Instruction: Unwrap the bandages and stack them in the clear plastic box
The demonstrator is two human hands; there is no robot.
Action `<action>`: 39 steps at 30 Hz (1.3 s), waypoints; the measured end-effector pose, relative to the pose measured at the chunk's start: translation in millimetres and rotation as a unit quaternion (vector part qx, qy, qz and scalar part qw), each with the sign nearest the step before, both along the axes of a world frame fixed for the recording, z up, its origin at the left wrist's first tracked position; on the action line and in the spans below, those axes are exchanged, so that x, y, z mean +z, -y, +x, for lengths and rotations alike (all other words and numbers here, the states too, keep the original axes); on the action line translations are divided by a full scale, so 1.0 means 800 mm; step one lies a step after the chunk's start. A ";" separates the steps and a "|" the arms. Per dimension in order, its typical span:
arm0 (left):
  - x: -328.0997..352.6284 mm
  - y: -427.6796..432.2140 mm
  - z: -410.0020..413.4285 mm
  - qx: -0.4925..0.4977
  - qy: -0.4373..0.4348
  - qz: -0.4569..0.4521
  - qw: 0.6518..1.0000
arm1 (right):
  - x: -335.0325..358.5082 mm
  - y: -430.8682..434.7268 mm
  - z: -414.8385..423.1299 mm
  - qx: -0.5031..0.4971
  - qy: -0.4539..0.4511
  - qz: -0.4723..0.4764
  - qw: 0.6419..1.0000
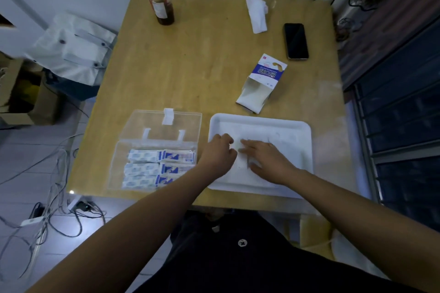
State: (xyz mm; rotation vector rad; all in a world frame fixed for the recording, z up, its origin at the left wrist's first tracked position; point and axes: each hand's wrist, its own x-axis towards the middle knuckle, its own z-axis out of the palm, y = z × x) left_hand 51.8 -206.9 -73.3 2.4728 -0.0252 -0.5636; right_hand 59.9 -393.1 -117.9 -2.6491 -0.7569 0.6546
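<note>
Left hand [217, 153]: fingers curled down onto the tray, tips right at a pale scrap between the two hands. Can't tell if it's actually pinching anything, the white washes out.
Right hand [270, 163]: fingers straight and spread flat on the tray floor, holding nothing, tips just beside the left hand.
Tray [262, 118]: white, by the near edge of the table [190, 66]. Mostly glare, so anything loose in it is hard to make out.
Bandages [157, 165]: blue-and-white ones lying in neat rows inside the box.
Box [114, 166]: clear, lid flipped open, just beside the tray on the left.
Carton [263, 83]: opened, on its side beyond the tray.
What could go wrong: my guess is white-on-white is the trouble — easy to miss a thin strip or grab an empty wrapper. The left forearm also passes over the box's near corner, so a careless pull-back could knock the rows crooked.
</note>
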 end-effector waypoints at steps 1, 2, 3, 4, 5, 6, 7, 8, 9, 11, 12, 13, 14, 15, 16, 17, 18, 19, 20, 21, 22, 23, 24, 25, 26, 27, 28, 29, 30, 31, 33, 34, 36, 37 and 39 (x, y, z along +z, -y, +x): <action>-0.007 0.008 0.003 0.001 -0.043 0.002 0.999 | 0.002 0.009 0.004 -0.054 -0.002 0.006 0.999; -0.011 0.015 0.004 0.005 -0.072 0.003 0.997 | 0.003 0.017 0.007 -0.117 -0.002 0.000 0.993; -0.016 0.020 0.006 0.013 -0.087 0.006 0.996 | 0.002 0.025 0.009 -0.182 -0.005 -0.019 0.983; -0.019 0.025 0.008 0.021 -0.096 0.015 0.995 | 0.000 0.033 0.010 -0.238 -0.017 -0.046 0.970; -0.023 0.033 0.010 0.026 -0.107 0.025 0.994 | -0.003 0.040 0.009 -0.276 -0.038 -0.072 0.958; -0.025 0.038 0.010 0.031 -0.118 0.032 0.992 | -0.005 0.041 0.005 -0.289 -0.062 -0.086 0.951; -0.028 0.044 0.009 0.035 -0.133 0.025 0.990 | -0.007 0.039 -0.001 -0.285 -0.082 -0.084 0.951; -0.030 0.052 0.009 0.042 -0.149 0.000 0.988 | -0.008 0.035 -0.006 -0.269 -0.092 -0.066 0.957; -0.032 0.061 0.008 0.048 -0.167 -0.033 0.984 | -0.007 0.032 -0.010 -0.251 -0.095 -0.034 0.963; -0.033 0.070 0.006 0.051 -0.184 -0.079 0.978 | -0.001 0.027 -0.010 -0.241 -0.086 0.026 0.966; -0.034 0.071 0.006 0.055 -0.183 -0.083 0.978 | 0.000 0.029 -0.007 -0.258 -0.074 0.042 0.962; -0.035 0.070 0.008 0.067 -0.177 -0.078 0.979 | 0.001 0.034 -0.003 -0.287 -0.062 0.045 0.955; -0.036 0.067 0.011 0.086 -0.164 -0.069 0.980 | 0.001 0.041 -0.001 -0.316 -0.056 0.037 0.946; -0.037 0.063 0.014 0.108 -0.151 -0.063 0.981 | 0.001 0.047 0.000 -0.333 -0.059 0.021 0.941; -0.039 0.060 0.016 0.123 -0.142 -0.060 0.980 | 0.001 0.050 -0.001 -0.332 -0.072 0.005 0.940; -0.040 0.060 0.019 0.125 -0.141 -0.061 0.980 | 0.002 0.049 -0.003 -0.316 -0.096 0.005 0.944; -0.041 0.059 0.019 0.116 -0.142 -0.068 0.981 | 0.002 0.043 -0.007 -0.291 -0.121 0.019 0.949; -0.042 0.060 0.018 0.102 -0.144 -0.080 0.981 | 0.002 0.037 -0.010 -0.270 -0.138 0.043 0.952; -0.042 0.061 0.019 0.094 -0.145 -0.092 0.981 | 0.003 0.033 -0.012 -0.265 -0.141 0.067 0.952; -0.040 0.061 0.019 0.097 -0.140 -0.101 0.980 | 0.004 0.031 -0.011 -0.274 -0.124 0.083 0.950; -0.040 0.060 0.021 0.108 -0.128 -0.105 0.980 | 0.004 0.032 -0.010 -0.297 -0.094 0.084 0.947; -0.040 0.059 0.025 0.122 -0.115 -0.100 0.981 | 0.004 0.036 -0.009 -0.326 -0.063 0.068 0.941; -0.041 0.057 0.029 0.132 -0.103 -0.091 0.982 | 0.005 0.042 -0.009 -0.356 -0.046 0.038 0.933; -0.042 0.055 0.032 0.139 -0.101 -0.084 0.982 | 0.005 0.049 -0.011 -0.377 -0.043 -0.001 0.925; -0.043 0.055 0.034 0.144 -0.111 -0.087 0.979 | 0.005 0.053 -0.015 -0.383 -0.059 -0.035 0.921; -0.042 0.057 0.034 0.144 -0.132 -0.104 0.975 | 0.006 0.053 -0.019 -0.376 -0.090 -0.052 0.921; -0.041 0.060 0.032 0.135 -0.151 -0.121 0.972 | 0.005 0.050 -0.023 -0.359 -0.123 -0.047 0.924; -0.042 0.063 0.029 0.121 -0.163 -0.136 0.970 | 0.003 0.045 -0.026 -0.342 -0.147 -0.024 0.928; -0.042 0.065 0.027 0.106 -0.168 -0.145 0.969 | 0.002 0.040 -0.027 -0.332 -0.159 0.005 0.930; -0.043 0.067 0.025 0.097 -0.166 -0.147 0.970 | 0.002 0.036 -0.026 -0.330 -0.156 0.026 0.931; -0.043 0.065 0.025 0.098 -0.140 -0.129 0.977 | 0.003 0.036 -0.022 -0.341 -0.128 0.027 0.931; -0.044 0.062 0.026 0.105 -0.122 -0.112 0.981 | 0.004 0.039 -0.022 -0.350 -0.116 0.009 0.929; -0.045 0.056 0.028 0.105 -0.100 -0.081 0.986 | 0.003 0.042 -0.027 -0.346 -0.107 -0.038 0.931; -0.046 0.054 0.030 0.097 -0.099 -0.072 0.988 | 0.001 0.040 -0.030 -0.331 -0.103 -0.058 0.936; -0.048 0.055 0.032 0.081 -0.116 -0.080 0.987 | -0.007 0.032 -0.034 -0.302 -0.083 -0.070 0.947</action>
